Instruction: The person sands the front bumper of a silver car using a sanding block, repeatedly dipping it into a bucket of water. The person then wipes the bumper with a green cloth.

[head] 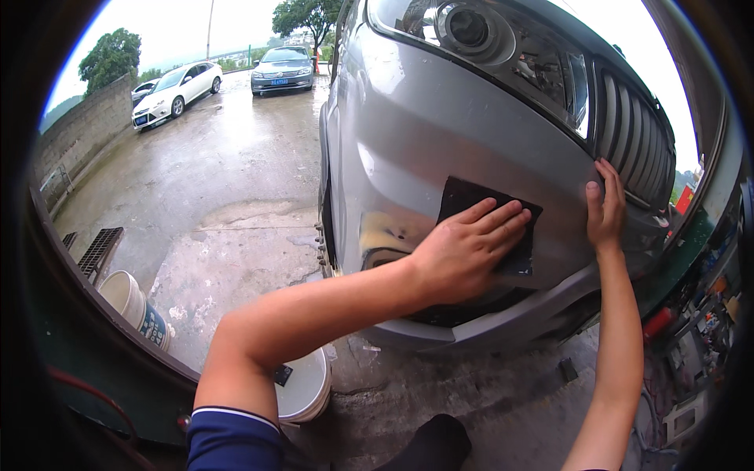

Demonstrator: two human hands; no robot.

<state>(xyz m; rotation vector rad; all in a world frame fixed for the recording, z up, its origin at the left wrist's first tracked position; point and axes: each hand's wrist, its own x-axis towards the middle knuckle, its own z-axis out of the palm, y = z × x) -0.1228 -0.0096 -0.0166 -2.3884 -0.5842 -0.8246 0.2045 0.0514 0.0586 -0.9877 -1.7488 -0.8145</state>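
Observation:
Pressed flat on a sheet of black sandpaper, my left hand holds it against the silver-grey front bumper of a car. The fingers lie nearly together on the sheet; the thumb is hidden. My right hand holds nothing and rests with its fingertips on the bumper beside the grille, thumb apart from the fingers. Above both hands is the headlight. Left of the sandpaper, a yellowish patch with dark spots shows on the bumper, above a round recess partly hidden by my left forearm.
A white bucket with a dark piece inside stands below my left arm. Another bucket stands at the left, near a metal grate. Tools and parts crowd the right edge. A white car and a grey car stand outside on wet ground.

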